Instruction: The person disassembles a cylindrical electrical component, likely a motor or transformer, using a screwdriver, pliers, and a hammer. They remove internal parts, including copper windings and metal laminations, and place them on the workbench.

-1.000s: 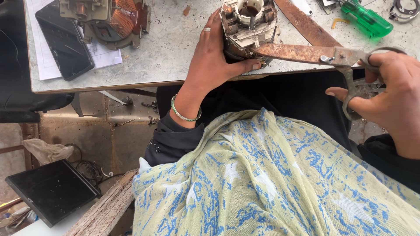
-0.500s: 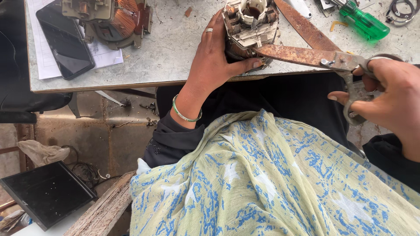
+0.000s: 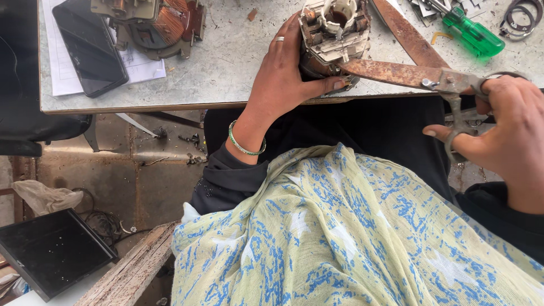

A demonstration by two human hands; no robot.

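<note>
My left hand (image 3: 283, 79) grips the side of a small motor stator (image 3: 334, 31) standing on the table edge, thumb under it. My right hand (image 3: 501, 130) holds the handles of large rusty scissors (image 3: 405, 68). The blades are spread; one runs along the stator's lower side, the other lies past its right side. A ring sits on my left hand and a green bangle on the wrist.
On the grey table (image 3: 226, 62) lie a black phone (image 3: 90, 48) on paper, a copper-wound motor part (image 3: 156, 25), a green-handled screwdriver (image 3: 473, 34) and metal rings (image 3: 518, 17). A dark panel (image 3: 54, 249) and a wooden plank (image 3: 127, 272) are on the floor.
My left hand has tilted the stator slightly and the view has shifted a little. The scissors stay against the stator's lower edge.
</note>
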